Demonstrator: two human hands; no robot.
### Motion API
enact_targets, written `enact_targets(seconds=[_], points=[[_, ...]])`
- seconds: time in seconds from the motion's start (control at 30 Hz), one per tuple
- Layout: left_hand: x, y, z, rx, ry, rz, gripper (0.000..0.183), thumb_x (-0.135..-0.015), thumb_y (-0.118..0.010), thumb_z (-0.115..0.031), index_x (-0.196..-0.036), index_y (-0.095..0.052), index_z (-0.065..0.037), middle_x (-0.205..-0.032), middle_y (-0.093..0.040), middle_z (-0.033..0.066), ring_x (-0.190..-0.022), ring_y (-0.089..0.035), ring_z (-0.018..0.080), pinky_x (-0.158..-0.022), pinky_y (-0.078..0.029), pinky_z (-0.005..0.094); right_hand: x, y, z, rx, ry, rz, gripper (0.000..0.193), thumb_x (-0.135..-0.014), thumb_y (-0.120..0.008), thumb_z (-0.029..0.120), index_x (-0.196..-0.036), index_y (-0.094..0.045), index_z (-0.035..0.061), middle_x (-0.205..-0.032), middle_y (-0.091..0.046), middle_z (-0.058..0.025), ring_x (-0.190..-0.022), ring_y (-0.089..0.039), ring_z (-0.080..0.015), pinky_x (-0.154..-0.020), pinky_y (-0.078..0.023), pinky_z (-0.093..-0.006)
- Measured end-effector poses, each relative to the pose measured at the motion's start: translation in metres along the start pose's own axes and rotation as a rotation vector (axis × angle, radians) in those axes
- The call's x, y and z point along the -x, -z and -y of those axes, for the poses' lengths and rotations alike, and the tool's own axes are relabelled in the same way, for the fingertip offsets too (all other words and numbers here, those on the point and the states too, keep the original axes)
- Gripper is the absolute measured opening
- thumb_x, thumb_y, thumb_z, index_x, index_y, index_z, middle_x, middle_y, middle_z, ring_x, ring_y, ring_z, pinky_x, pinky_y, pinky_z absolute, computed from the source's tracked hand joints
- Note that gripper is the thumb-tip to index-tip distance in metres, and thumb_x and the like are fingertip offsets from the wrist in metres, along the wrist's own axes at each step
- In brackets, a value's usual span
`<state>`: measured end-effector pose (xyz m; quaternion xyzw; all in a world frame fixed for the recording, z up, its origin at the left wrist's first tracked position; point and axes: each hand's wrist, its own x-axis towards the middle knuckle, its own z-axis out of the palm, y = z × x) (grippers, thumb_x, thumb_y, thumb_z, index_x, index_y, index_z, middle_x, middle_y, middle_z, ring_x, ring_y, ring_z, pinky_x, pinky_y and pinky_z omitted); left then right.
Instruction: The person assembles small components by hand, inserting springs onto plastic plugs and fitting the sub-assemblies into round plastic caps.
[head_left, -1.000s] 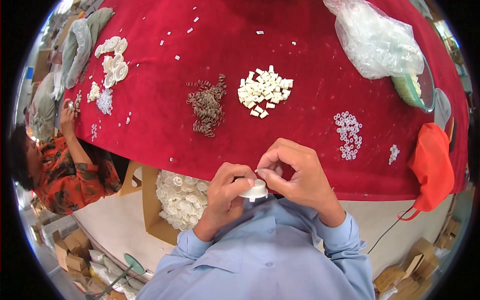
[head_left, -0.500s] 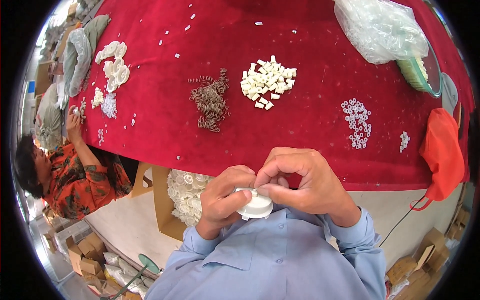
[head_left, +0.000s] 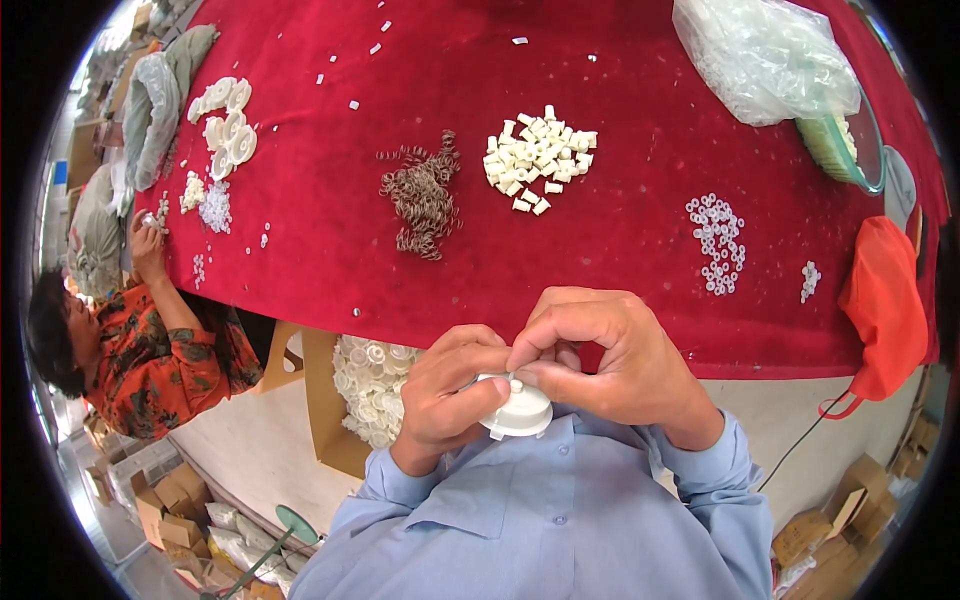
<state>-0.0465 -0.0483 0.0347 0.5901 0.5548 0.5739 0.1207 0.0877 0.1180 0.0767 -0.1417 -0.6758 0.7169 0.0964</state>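
Observation:
My left hand grips a white round plastic part with small tabs at its rim and a raised stub on top. Close against that stub, my right hand has thumb and forefinger pinched together; whatever sits between them is too small or hidden to name. Both hands are just off the near table edge, in front of my blue shirt. Beyond them on the red cloth lie a heap of coiled metal springs, a pile of cream plastic sleeves and, to the right, scattered small translucent rings.
Left of my hands, a cardboard box holds many white round parts. At the far right stand a glass bowl under a plastic bag and a red cloth bag. A co-worker handles small parts at the left edge.
My hands and the white part have shifted very slightly; the pinch at the stub is kept. Otherwise the view has moved a little.

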Motion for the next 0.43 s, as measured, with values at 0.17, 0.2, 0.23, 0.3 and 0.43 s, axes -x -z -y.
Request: enact_targets(seconds=[0.17,0.2,0.23,0.3,0.43], points=[[0.0015,0.0023,0.0011,0.002,0.035,-0.008,0.037,-0.085,-0.081,-0.009,-0.116,-0.062,-0.008,-0.097,-0.077,0.0121,-0.086,-0.076,0.0282,-0.083,-0.058,0.0458,0.0010,0.0016,0.0025,-0.005,-0.058,0.041,0.013,-0.083,-0.071,0.000,-0.095,-0.077,0.0015,-0.083,-0.065,-0.0032,-0.062,-0.052,-0.0064,-0.056,-0.040,-0.0253],[0.0021,0.0024,0.0011,-0.008,0.066,-0.017,0.039,-0.086,-0.081,-0.011,-0.120,-0.062,-0.008,-0.098,-0.077,0.0110,-0.089,-0.077,0.0273,-0.086,-0.058,0.0464,0.0014,0.0014,0.0029,-0.022,-0.069,0.044,0.012,-0.085,-0.070,0.002,-0.096,-0.076,0.0013,-0.083,-0.065,-0.0035,-0.062,-0.052,-0.0072,-0.055,-0.041,-0.0261],[0.0027,0.0025,0.0005,-0.008,0.067,-0.017,0.039,-0.086,-0.081,-0.011,-0.120,-0.062,-0.008,-0.098,-0.077,0.0110,-0.089,-0.077,0.0273,-0.086,-0.058,0.0464,0.0013,0.0012,0.0034,-0.023,-0.070,0.044,0.012,-0.085,-0.070,0.002,-0.096,-0.076,0.0013,-0.083,-0.065,-0.0035,-0.062,-0.052,-0.0072,-0.055,-0.041,-0.0261],[0.0035,0.0029,-0.0010,-0.119,0.072,-0.008,0.042,-0.088,-0.081,-0.013,-0.124,-0.061,-0.011,-0.102,-0.078,0.0099,-0.094,-0.078,0.0275,-0.090,-0.056,0.0461,0.0010,0.0009,0.0045,-0.025,-0.095,0.050,0.013,-0.083,-0.071,0.000,-0.095,-0.077,0.0015,-0.084,-0.066,-0.0030,-0.065,-0.052,-0.0062,-0.058,-0.041,-0.0252],[0.0036,0.0056,-0.0010,-0.164,0.069,0.017,0.039,-0.094,-0.076,-0.016,-0.129,-0.059,-0.012,-0.106,-0.078,0.0098,-0.099,-0.078,0.0287,-0.093,-0.056,0.0477,0.0012,-0.0008,0.0014,0.005,-0.057,0.030,0.011,-0.086,-0.071,0.003,-0.096,-0.077,0.0014,-0.084,-0.065,-0.0031,-0.066,-0.053,-0.0068,-0.060,-0.042,-0.0258]])
